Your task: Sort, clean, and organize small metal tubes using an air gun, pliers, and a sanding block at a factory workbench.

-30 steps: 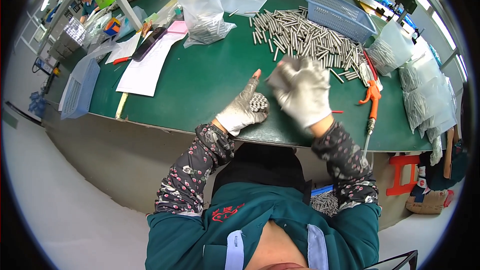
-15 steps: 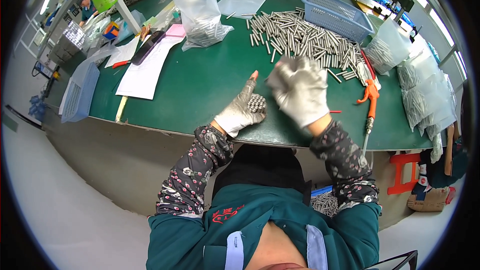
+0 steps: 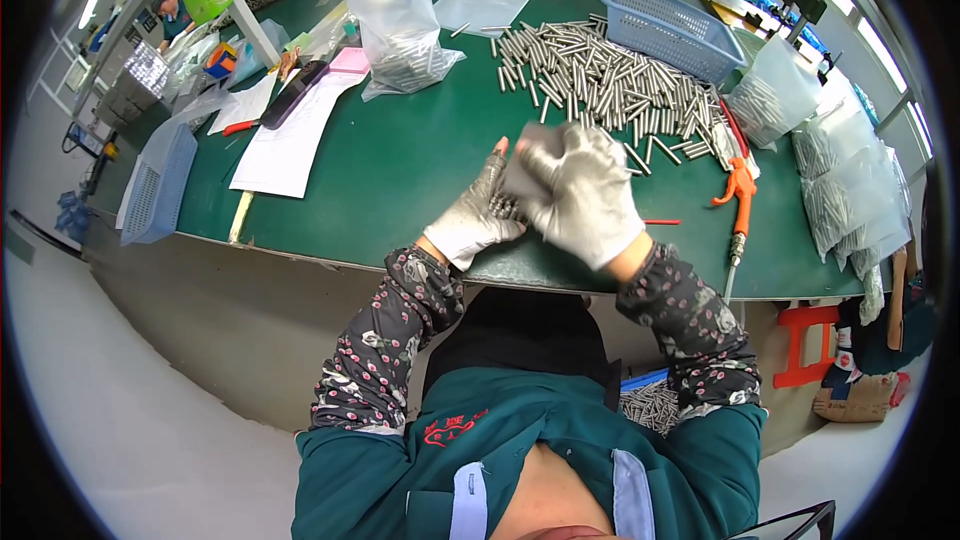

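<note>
My left hand, in a grey-white glove with bare fingertips, is closed around a bundle of short metal pins, their round ends showing. Close on its right and partly over the bundle is my right hand, gloved the same way. Its fingers are curled and smeared by motion, with a dark grey patch at their tips; what they hold is hidden. Just beyond it lies a large heap of loose metal pins on the green table.
A blue basket stands behind the heap. To the right lie an orange air gun, a red stick and bags of pins. At left are a filled plastic bag, paper sheets and another basket.
My right hand has moved left and slightly nearer, coming up against the pin bundle in my left hand. Several pins at the heap's near edge are now uncovered. My left hand has barely moved.
</note>
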A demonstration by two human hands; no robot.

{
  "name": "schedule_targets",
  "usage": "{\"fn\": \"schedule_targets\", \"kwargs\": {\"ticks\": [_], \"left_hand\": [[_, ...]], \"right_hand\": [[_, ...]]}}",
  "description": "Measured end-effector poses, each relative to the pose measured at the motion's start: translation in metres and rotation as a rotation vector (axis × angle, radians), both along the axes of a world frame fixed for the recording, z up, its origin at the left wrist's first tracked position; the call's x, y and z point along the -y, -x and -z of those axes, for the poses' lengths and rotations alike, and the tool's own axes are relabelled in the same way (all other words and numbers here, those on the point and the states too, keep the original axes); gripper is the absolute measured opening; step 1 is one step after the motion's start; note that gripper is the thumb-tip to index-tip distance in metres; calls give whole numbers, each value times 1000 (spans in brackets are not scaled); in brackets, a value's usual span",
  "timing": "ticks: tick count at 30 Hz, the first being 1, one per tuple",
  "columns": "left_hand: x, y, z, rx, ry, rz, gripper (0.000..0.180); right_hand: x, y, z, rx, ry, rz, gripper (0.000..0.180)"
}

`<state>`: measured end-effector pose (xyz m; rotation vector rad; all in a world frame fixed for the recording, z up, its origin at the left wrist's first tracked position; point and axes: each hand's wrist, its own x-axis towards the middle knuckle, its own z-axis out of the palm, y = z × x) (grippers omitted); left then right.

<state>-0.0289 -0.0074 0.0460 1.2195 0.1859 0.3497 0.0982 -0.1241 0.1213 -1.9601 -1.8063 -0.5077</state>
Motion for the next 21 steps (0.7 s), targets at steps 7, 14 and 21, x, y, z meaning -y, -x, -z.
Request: {"fn": "schedule_targets", "kwargs": {"ticks": [7,14,21], "left_hand": [[1,4,-8,-16,-174,-71,108],[7,2,-19,109,57,-77,110],[0,10,1,17,-166,11,108]], "right_hand": [[4,10,3,-61,40,-148,47],[5,16,6,-93,42,-158,48],[7,-21,-3,-115,-100,101,44]]}}
